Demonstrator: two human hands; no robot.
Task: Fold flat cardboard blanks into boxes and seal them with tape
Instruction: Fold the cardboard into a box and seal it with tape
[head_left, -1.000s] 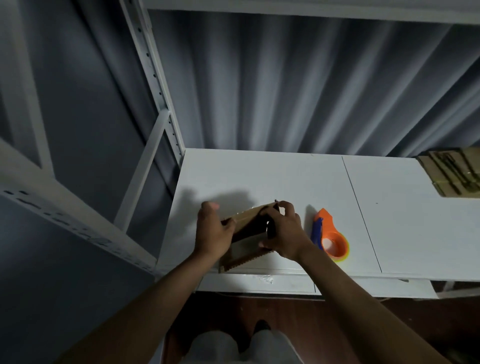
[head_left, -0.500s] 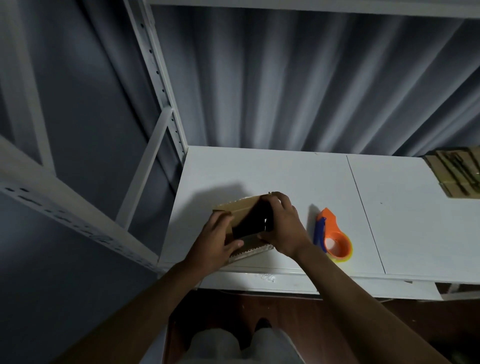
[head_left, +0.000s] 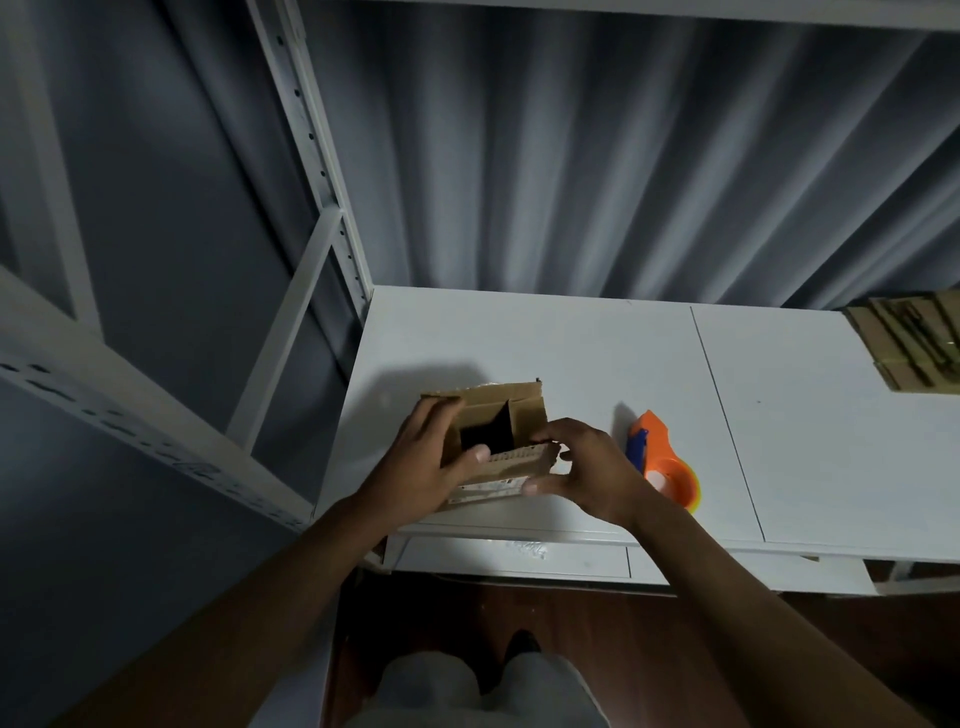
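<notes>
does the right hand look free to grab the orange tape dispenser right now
Probably not straight away: the right hand pinches the small brown cardboard box. The orange tape dispenser lies just beside it on the white table, nothing between, so once it lets go, likely yes.

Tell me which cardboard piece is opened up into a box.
The cardboard box between the left hand and right hand, its dark inside showing. The cardboard stack at the table's far right lies flat.

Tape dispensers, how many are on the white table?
1. The orange and blue tape dispenser lies on the white table, just right of the right hand. Part of it sits behind that hand; no other shows.
</notes>
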